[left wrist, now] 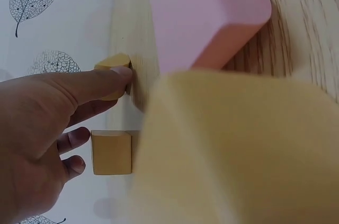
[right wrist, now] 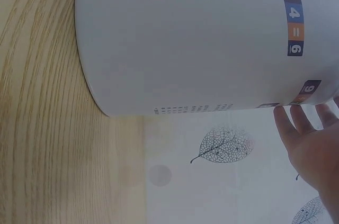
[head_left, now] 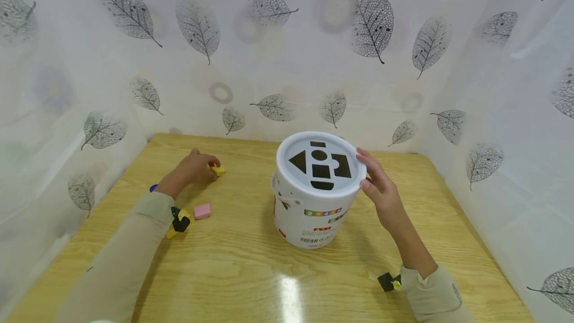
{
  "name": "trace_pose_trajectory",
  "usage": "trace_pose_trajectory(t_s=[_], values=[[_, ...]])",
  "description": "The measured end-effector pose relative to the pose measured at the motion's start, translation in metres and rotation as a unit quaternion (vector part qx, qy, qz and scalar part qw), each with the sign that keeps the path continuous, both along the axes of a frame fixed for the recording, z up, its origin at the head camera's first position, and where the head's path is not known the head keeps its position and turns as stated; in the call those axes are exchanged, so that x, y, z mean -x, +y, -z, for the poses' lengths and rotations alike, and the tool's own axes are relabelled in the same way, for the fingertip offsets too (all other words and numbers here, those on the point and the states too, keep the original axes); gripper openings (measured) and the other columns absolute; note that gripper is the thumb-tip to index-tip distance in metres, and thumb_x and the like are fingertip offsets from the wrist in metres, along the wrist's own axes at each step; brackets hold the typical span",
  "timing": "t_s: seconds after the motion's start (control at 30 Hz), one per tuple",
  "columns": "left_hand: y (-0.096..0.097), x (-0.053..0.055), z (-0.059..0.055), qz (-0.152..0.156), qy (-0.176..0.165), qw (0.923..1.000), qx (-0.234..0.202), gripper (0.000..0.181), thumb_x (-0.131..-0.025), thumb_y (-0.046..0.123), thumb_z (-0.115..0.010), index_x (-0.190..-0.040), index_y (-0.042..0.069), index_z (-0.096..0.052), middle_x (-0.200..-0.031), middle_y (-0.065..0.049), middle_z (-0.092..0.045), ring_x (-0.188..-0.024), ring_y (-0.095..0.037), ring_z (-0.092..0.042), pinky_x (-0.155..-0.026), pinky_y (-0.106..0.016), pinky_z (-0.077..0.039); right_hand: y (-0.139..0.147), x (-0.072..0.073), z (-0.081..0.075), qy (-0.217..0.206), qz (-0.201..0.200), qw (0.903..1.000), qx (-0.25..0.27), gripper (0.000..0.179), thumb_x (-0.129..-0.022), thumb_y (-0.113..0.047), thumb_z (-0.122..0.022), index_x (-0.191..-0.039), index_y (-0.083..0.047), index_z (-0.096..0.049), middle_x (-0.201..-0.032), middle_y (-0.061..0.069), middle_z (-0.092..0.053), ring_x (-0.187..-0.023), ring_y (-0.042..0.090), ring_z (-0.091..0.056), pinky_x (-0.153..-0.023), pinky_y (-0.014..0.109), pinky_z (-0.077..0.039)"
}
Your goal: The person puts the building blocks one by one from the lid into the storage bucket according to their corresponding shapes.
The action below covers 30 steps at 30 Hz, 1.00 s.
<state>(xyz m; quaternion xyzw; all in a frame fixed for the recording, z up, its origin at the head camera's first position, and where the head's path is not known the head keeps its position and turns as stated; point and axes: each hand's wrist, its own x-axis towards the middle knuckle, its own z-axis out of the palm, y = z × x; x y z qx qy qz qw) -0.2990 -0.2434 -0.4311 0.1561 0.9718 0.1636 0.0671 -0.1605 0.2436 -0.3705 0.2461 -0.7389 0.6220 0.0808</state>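
Note:
My left hand (head_left: 190, 169) pinches a small yellow block (head_left: 218, 170) between thumb and finger at the table's far left. In the left wrist view, a second yellow block (left wrist: 112, 152) stands beside the other fingers of that hand. Closer to me lies a pink block (head_left: 202, 211), and a large blurred yellow block (left wrist: 254, 150) fills the front of the left wrist view. A white bucket (head_left: 309, 218) stands upright in the middle, its lid (head_left: 300, 178) cut with shaped holes. My right hand (head_left: 383, 196) touches the bucket's right rim with extended fingers.
A blue piece (head_left: 153, 188) is partly hidden behind the left forearm. The wooden table (head_left: 242, 273) is enclosed by leaf-patterned sheets (head_left: 287, 64) at the back and sides. Small black wrist-worn devices sit at both cuffs.

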Motion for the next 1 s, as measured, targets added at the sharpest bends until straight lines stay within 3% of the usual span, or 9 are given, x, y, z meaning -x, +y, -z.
trace_pose_trajectory(t_s=[0.33, 0.53, 0.7, 0.83, 1.0], values=[[0.006, 0.001, 0.0, 0.015, 0.026, 0.9992, 0.025, 0.032, -0.092, 0.032, -0.074, -0.119, 0.014, -0.073, -0.124, -0.014, -0.066, -0.106, -0.034, -0.046, -0.087, -0.05, -0.042, 0.0, 0.0, 0.0, 0.002, 0.0, 1.0, -0.001, 0.052, -0.103, -0.009, -0.047, -0.155, -0.009, -0.038, -0.167, 0.003, -0.024, -0.146, 0.014, -0.035, -0.106, 0.02, -0.043], [0.009, 0.0, -0.001, 0.02, 0.034, 0.9991, 0.014, 0.03, -0.093, 0.029, -0.073, -0.118, 0.013, -0.073, -0.118, -0.009, -0.07, -0.099, -0.029, -0.046, -0.083, -0.046, -0.042, 0.0, 0.0, 0.001, 0.001, 0.002, 1.0, 0.002, 0.052, -0.103, -0.009, -0.047, -0.155, -0.009, -0.039, -0.166, 0.003, -0.025, -0.145, 0.013, -0.037, -0.106, 0.02, -0.044], [0.01, 0.001, 0.001, 0.04, 0.059, 0.9974, 0.01, 0.031, -0.095, 0.031, -0.072, -0.121, 0.014, -0.072, -0.115, -0.006, -0.073, -0.097, -0.027, -0.05, -0.086, -0.047, -0.042, -0.001, -0.001, 0.0, 0.001, -0.001, 1.0, 0.004, 0.052, -0.103, -0.009, -0.046, -0.155, -0.009, -0.039, -0.167, 0.003, -0.025, -0.145, 0.012, -0.036, -0.106, 0.02, -0.043], [0.012, 0.002, 0.003, 0.055, 0.072, 0.9959, -0.003, 0.032, -0.096, 0.03, -0.07, -0.123, 0.014, -0.071, -0.113, -0.008, -0.075, -0.098, -0.028, -0.055, -0.089, -0.05, -0.042, -0.001, -0.001, 0.0, 0.004, -0.001, 1.0, 0.002, 0.052, -0.104, -0.009, -0.047, -0.155, -0.008, -0.039, -0.167, 0.003, -0.025, -0.145, 0.012, -0.036, -0.106, 0.02, -0.043], [0.013, 0.005, 0.003, 0.056, 0.048, 0.996, -0.05, 0.029, -0.098, 0.025, -0.068, -0.123, 0.01, -0.069, -0.114, -0.014, -0.074, -0.106, -0.035, -0.061, -0.093, -0.052, -0.046, -0.001, -0.001, 0.0, 0.002, 0.0, 1.0, 0.0, 0.052, -0.104, -0.009, -0.047, -0.155, -0.009, -0.038, -0.167, 0.003, -0.024, -0.146, 0.013, -0.035, -0.106, 0.02, -0.043]])
